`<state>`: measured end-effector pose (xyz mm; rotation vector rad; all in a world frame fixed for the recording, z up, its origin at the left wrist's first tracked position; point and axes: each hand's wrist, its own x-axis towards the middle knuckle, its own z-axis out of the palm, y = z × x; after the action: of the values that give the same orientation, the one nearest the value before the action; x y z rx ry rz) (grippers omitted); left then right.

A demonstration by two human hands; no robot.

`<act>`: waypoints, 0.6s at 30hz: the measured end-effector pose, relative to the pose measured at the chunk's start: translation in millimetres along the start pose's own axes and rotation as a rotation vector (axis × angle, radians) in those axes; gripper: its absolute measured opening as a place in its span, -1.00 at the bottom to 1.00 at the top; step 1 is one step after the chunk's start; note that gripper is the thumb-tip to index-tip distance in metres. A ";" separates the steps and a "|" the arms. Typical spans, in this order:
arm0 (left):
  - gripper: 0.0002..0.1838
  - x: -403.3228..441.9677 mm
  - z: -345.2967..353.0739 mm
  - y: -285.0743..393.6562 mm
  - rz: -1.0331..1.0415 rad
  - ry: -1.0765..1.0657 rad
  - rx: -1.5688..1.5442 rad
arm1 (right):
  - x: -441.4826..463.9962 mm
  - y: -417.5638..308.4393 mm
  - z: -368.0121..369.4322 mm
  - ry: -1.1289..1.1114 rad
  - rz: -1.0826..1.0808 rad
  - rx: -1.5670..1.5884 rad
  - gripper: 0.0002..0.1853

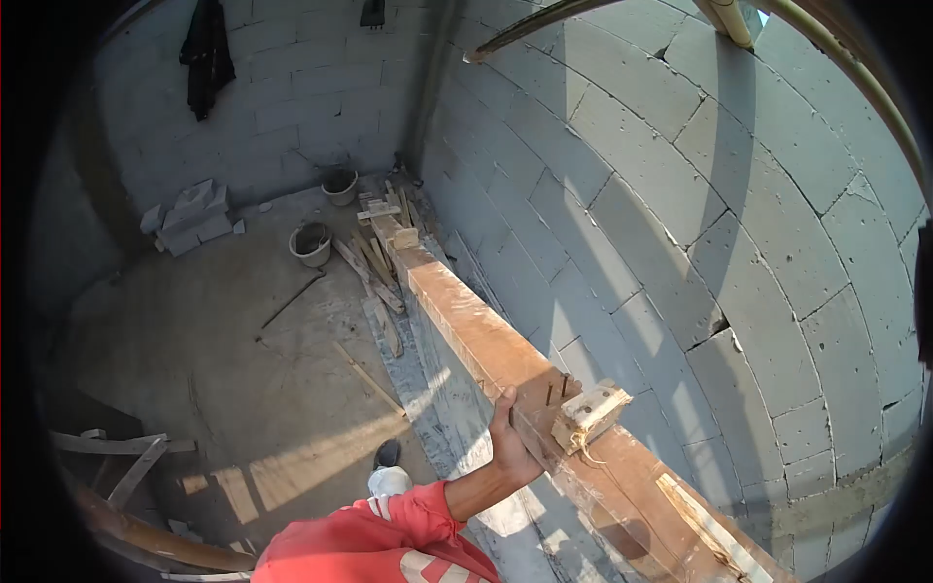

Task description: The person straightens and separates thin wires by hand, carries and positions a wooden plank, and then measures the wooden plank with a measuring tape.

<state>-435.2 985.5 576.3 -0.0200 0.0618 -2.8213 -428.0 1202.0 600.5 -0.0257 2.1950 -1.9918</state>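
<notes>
A long brown wooden beam with flat, board-like faces runs diagonally from the far corner to the lower right, beside the block wall. My left hand grips its near side, thumb up along the side face; the other fingers are hidden behind or under it. Close to this hand, two nails stick up from the top face. Just beyond them, a short wood block sits across the beam, with a loose strand hanging from it. Nearer, a pale split strip of wood lies along the top. My right hand is out of view.
The grey block wall rises close on the right. Two buckets, scrap wood and a thin rod are on the floor. White blocks lie at the back left. Poles cross overhead. A timber frame stands lower left.
</notes>
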 end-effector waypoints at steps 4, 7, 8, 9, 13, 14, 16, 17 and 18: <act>-0.20 -0.9 -10.7 12.3 -0.113 0.036 0.075 | -3.1 22.0 77.1 -0.188 0.108 -0.007 -0.63; -0.21 -4.1 -40.9 19.0 -0.316 0.051 0.236 | -1.2 26.4 126.7 -0.214 0.110 -0.013 -0.67; -0.18 -3.0 -56.2 27.0 -0.420 0.054 0.323 | -0.2 28.8 148.0 -0.215 0.115 -0.011 -0.68; -0.18 1.0 -54.9 53.0 -0.403 0.083 0.305 | 7.0 25.6 168.5 -0.207 0.107 -0.012 -0.70; -0.16 28.4 -62.1 171.0 -0.987 -0.642 0.896 | 47.9 7.3 271.6 -0.136 0.006 0.030 -0.74; -0.15 42.2 -70.1 209.6 -1.114 -0.935 1.072 | 64.6 0.6 301.8 -0.106 -0.033 0.065 -0.76; -0.17 66.6 -71.1 287.1 -0.986 -0.959 1.090 | 88.5 -14.8 356.8 -0.057 -0.101 0.118 -0.78; -0.17 83.5 -67.3 325.2 -0.948 -0.888 1.062 | 102.8 -25.2 383.7 -0.029 -0.135 0.152 -0.79; -0.18 103.6 -60.4 359.0 -0.906 -0.824 1.032 | 117.2 -37.4 407.1 -0.009 -0.179 0.188 -0.80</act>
<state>-422.1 614.9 500.6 -1.1759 -1.9419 -2.9299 -489.4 781.3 587.7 -0.2128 2.0547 -2.2802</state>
